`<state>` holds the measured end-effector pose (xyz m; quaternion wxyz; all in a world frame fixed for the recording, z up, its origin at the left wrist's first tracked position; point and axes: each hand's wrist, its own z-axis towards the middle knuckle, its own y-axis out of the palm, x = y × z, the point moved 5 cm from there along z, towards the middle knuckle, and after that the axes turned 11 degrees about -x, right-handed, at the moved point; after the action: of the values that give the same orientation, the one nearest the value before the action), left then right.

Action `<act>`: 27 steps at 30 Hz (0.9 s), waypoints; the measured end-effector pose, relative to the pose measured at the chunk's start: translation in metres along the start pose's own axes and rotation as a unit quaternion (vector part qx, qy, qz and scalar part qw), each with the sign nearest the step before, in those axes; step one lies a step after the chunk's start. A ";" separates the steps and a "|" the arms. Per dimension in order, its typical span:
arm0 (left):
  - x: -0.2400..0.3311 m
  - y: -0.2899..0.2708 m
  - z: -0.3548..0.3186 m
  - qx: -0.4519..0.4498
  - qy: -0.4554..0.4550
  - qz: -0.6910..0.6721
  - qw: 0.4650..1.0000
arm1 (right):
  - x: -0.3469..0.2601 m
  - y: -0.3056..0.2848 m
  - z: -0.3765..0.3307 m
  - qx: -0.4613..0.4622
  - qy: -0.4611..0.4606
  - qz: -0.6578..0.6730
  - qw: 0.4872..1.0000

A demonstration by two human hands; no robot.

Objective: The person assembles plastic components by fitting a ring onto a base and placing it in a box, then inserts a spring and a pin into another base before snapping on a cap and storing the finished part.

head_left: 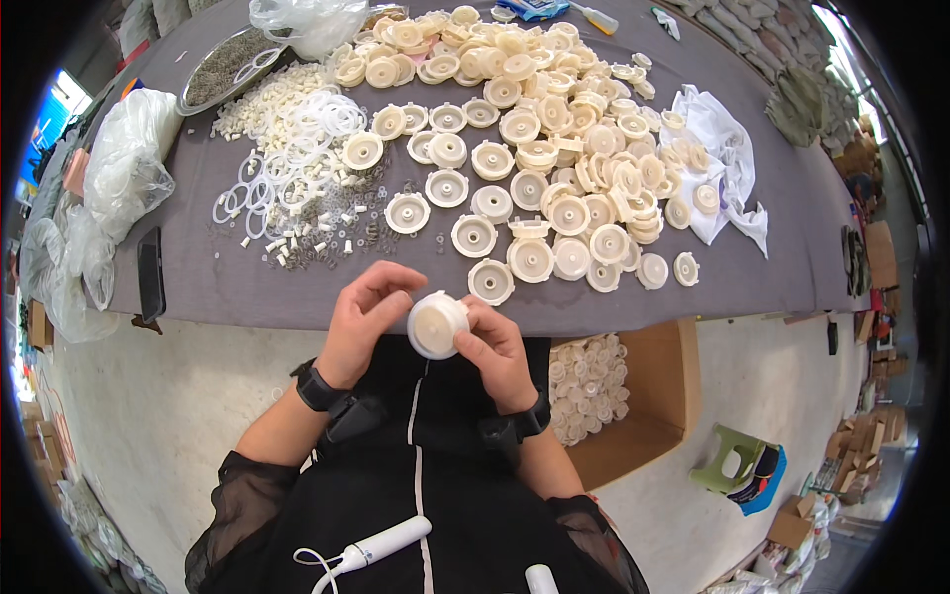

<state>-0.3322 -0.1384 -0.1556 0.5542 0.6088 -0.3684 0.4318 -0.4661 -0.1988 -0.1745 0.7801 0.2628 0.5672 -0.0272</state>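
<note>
Both hands pinch one cream cap [436,324] at 6 o'clock, over the tabletop [247,297] edge: left hand [364,322] fingers closed on its rim, right hand [493,351] cupping it. Slip risk: it could drop to the floor. Box [633,396] at 4 holds dozens; pile [554,148] at 12 too many to count; rings [297,158] at 11, dozens.

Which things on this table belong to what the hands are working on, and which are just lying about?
In hand:
- left hand and right hand holding a cream round cap
- loose caps
- white rings
- small white pegs
- box of caps

Lying about:
- clear plastic bags
- black phone
- green stool
</note>
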 end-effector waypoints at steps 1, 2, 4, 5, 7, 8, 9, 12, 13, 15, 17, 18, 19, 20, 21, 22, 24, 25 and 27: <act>0.007 -0.001 -0.002 0.056 0.046 0.097 0.993 | -0.002 -0.002 0.001 0.025 -0.006 -0.032 0.999; 0.006 -0.001 -0.002 0.056 0.046 0.097 0.993 | -0.001 -0.002 0.001 0.024 -0.006 -0.033 0.999; 0.003 0.004 -0.002 0.020 0.036 0.091 0.995 | -0.002 -0.002 -0.001 0.041 -0.008 -0.087 0.995; 0.002 0.003 -0.002 0.020 0.036 0.090 0.995 | -0.001 -0.002 -0.002 0.041 -0.008 -0.087 0.995; -0.006 -0.002 -0.002 0.011 -0.022 -0.025 0.999 | -0.001 -0.002 -0.003 0.040 -0.020 -0.098 0.994; -0.007 -0.005 -0.001 0.011 -0.022 -0.025 0.999 | -0.003 -0.003 -0.003 0.041 -0.020 -0.098 0.994; -0.010 -0.007 -0.001 -0.004 -0.029 -0.058 0.998 | -0.006 -0.002 -0.002 0.022 -0.022 -0.100 0.995; -0.014 -0.007 0.001 -0.032 -0.038 -0.119 0.992 | -0.010 -0.001 -0.002 -0.018 -0.028 -0.113 0.993; -0.014 -0.006 0.002 -0.045 -0.039 -0.147 0.987 | -0.011 0.000 -0.002 -0.039 -0.031 -0.125 0.991; -0.013 -0.005 0.001 -0.048 -0.053 -0.105 0.992 | -0.011 -0.003 -0.004 -0.043 -0.024 -0.119 0.992; -0.014 -0.002 0.001 -0.050 -0.066 -0.064 0.995 | -0.008 -0.004 -0.004 -0.047 -0.018 -0.114 0.992; -0.012 0.001 0.002 -0.018 -0.038 -0.066 0.997 | -0.006 -0.004 -0.003 -0.011 -0.030 -0.046 0.998; -0.011 0.003 0.002 0.014 -0.010 -0.068 0.998 | -0.003 -0.005 -0.002 0.026 -0.041 0.021 0.999; -0.012 0.006 0.001 0.013 -0.010 -0.068 0.998 | 0.002 -0.001 -0.002 0.026 -0.041 0.021 0.999; -0.011 0.009 0.001 0.014 0.016 -0.063 0.998 | 0.010 -0.001 -0.003 0.060 -0.056 0.076 0.994; -0.010 0.011 0.000 0.015 0.042 -0.058 0.997 | 0.016 -0.001 -0.004 0.094 -0.070 0.130 0.985; -0.015 0.017 0.003 0.017 0.056 -0.078 0.995 | 0.024 0.001 -0.003 0.117 -0.075 0.185 0.973; -0.017 0.018 0.003 0.021 0.070 -0.098 0.992 | 0.028 0.000 -0.003 0.139 -0.078 0.239 0.958; -0.020 0.020 -0.001 0.024 0.074 -0.095 0.992 | 0.027 -0.001 -0.001 0.139 -0.068 0.256 0.954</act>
<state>-0.3579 -0.1406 -0.1670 0.6038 0.6202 -0.2568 0.4300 -0.4577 -0.1925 -0.1993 0.7534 0.5022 0.4175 0.0772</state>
